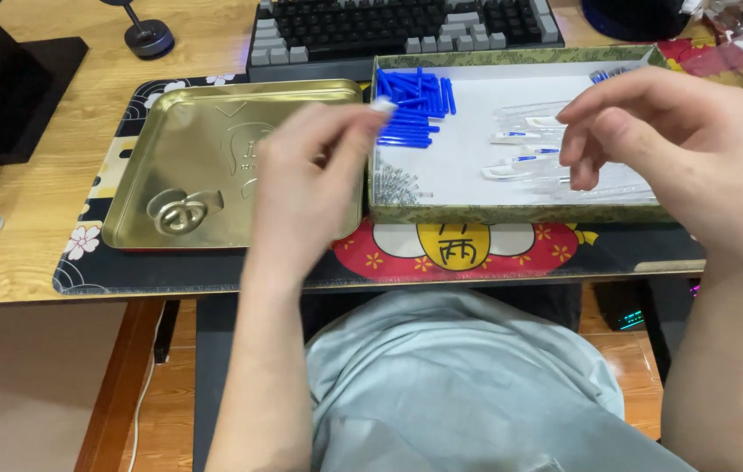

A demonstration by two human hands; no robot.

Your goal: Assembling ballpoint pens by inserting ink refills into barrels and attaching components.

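So my left hand (301,188) pinches a small white cap (383,104) at the box's (511,212) left edge; right hand (651,131) hangs loose, empty, over its right side. Blue refills (415,109) piled in the far-left corner look untouched, a few clear pen bodies (524,140) lie mid-box, gold tin lid (214,166) holds nothing, so prob early, most left.

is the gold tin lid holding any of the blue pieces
No, the gold lid lies bare, and the blue pieces are piled in the box beside it.
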